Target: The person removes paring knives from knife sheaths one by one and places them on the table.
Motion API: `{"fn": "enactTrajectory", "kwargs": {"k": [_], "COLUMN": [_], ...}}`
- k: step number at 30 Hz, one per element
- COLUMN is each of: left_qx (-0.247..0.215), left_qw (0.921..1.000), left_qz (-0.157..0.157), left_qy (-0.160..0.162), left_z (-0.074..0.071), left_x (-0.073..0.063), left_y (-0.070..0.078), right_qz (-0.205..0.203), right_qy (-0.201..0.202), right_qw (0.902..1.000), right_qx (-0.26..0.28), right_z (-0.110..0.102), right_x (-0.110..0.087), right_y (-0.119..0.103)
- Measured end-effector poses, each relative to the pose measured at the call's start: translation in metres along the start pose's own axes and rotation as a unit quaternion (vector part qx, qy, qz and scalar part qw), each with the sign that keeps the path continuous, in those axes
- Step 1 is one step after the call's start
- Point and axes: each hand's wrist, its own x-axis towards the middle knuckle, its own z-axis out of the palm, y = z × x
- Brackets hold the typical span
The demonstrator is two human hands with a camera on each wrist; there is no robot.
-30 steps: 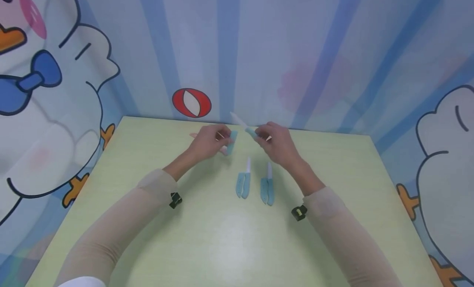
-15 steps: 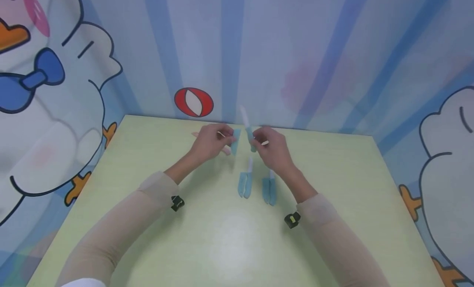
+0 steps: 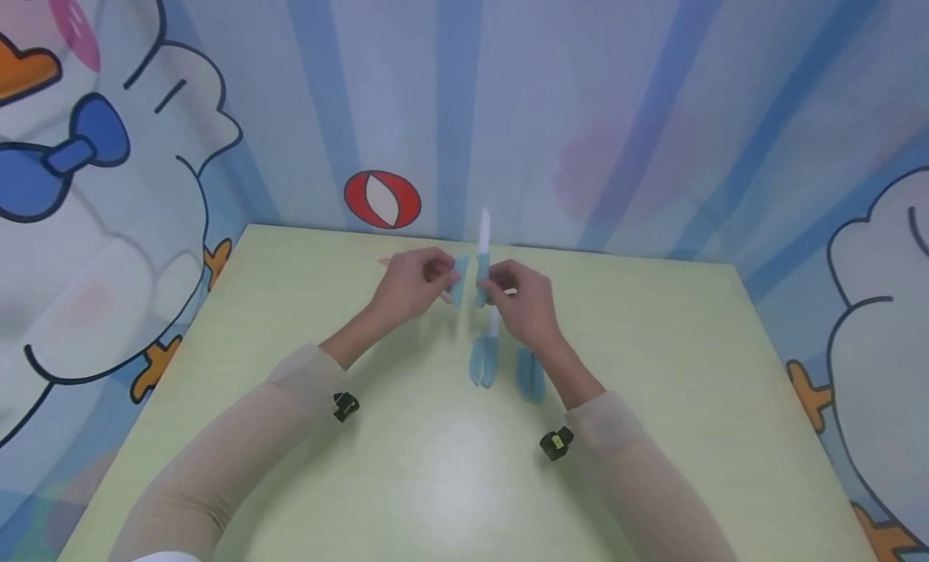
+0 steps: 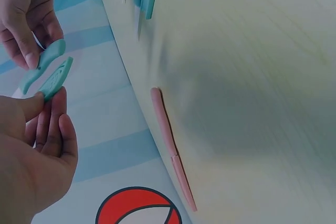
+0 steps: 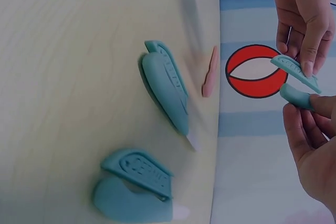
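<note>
My left hand (image 3: 412,284) pinches a teal blade cover (image 4: 56,80), its face embossed with lettering, between thumb and fingertips. Close beside it, my right hand (image 3: 528,300) holds a small knife by its teal handle (image 5: 296,96); the white blade (image 3: 484,230) points away, up toward the backdrop. A narrow gap separates cover and handle in both wrist views. Nearer on the table lie two more knives, each with a teal cover alongside its handle: one left (image 3: 483,360), one right (image 3: 531,375). My right hand hides the right one's blade in the head view.
A slim pink knife-like piece (image 4: 170,135) lies near the table's back edge, partly hidden behind my left hand in the head view. The pale table (image 3: 450,465) meets a cartoon-printed backdrop (image 3: 508,102) at the back and sides.
My right hand has moved nearer and slightly left, turning the knife from a leftward slant to nearly upright, its handle now alongside the cover. My left hand has barely moved.
</note>
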Motion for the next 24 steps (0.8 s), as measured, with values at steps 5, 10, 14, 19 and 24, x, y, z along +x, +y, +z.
{"fn": "enactTrajectory", "kwargs": {"k": [5, 10, 14, 19, 24], "left_qx": [-0.002, 0.006, 0.03, 0.057, 0.068], "left_qw": [1.0, 0.9998, 0.9988, 0.9971, 0.9943], "left_qz": [0.004, -0.012, -0.033, -0.041, -0.065], "left_qy": [-0.008, -0.015, -0.021, -0.029, -0.05], "left_z": [0.0, 0.001, 0.005, 0.009, 0.013], "left_x": [-0.003, -0.007, -0.013, -0.018, -0.023], "left_y": [-0.006, -0.008, -0.011, -0.014, -0.017], "right_qz": [0.017, 0.035, 0.046, 0.074, 0.093], "right_qy": [-0.003, -0.005, -0.019, -0.029, -0.034], "right_qw": [0.9997, 0.9993, 0.9987, 0.9968, 0.9947], "right_qx": [0.015, 0.011, 0.007, 0.008, 0.026], "right_z": [0.006, 0.012, 0.019, 0.026, 0.032], "right_x": [-0.003, -0.008, -0.013, -0.02, -0.027], "right_y": [0.002, 0.004, 0.005, 0.008, 0.012]}}
